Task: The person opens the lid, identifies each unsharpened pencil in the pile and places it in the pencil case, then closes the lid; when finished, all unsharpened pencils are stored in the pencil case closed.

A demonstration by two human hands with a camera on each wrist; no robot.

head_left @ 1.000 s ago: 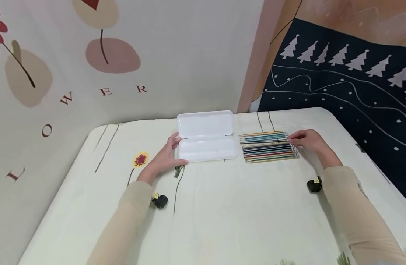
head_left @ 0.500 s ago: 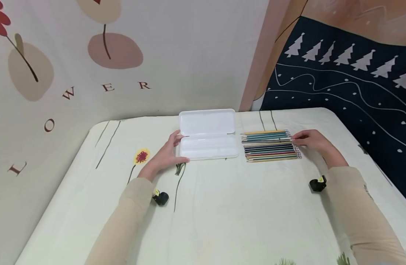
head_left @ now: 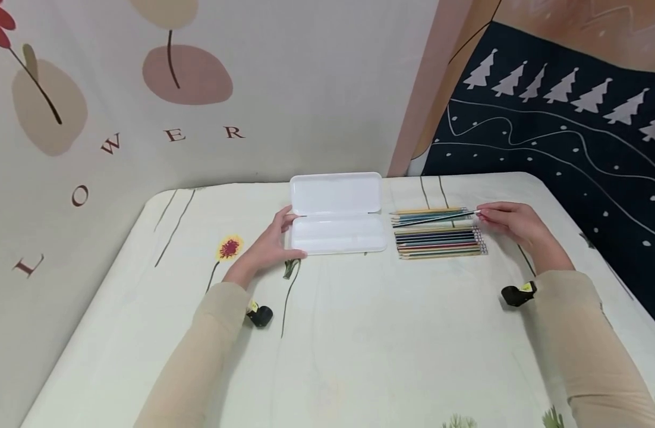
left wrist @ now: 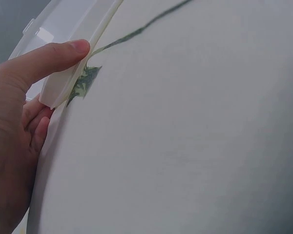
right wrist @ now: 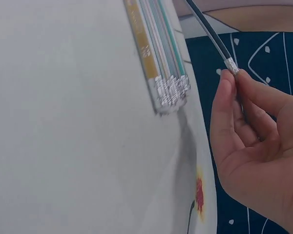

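Note:
An opened white pencil case (head_left: 335, 235) lies on the cloth, its lid (head_left: 335, 193) folded back toward the wall. My left hand (head_left: 265, 246) grips the case's left end, with the thumb on the front edge; in the left wrist view, other fingers sit partly hidden behind the end. My right hand (head_left: 517, 226) pinches a dark pencil (right wrist: 212, 36) by its silvery end between thumb and fingertips. In the head view that pencil slants over the row of pencils (head_left: 440, 241), its gripped end raised. The row has a gap near its far side.
A white tablecloth (head_left: 359, 333) with printed flowers and stems covers the table. Behind it hangs a pale wall cloth (head_left: 306, 89), and to the right a dark cloth (head_left: 563, 142) with printed trees. Black wrist cameras (head_left: 260, 316) sit at both cuffs.
My right hand has drawn one dark pencil out of the row, lifting its end and moving slightly right. The left hand keeps its hold on the case.

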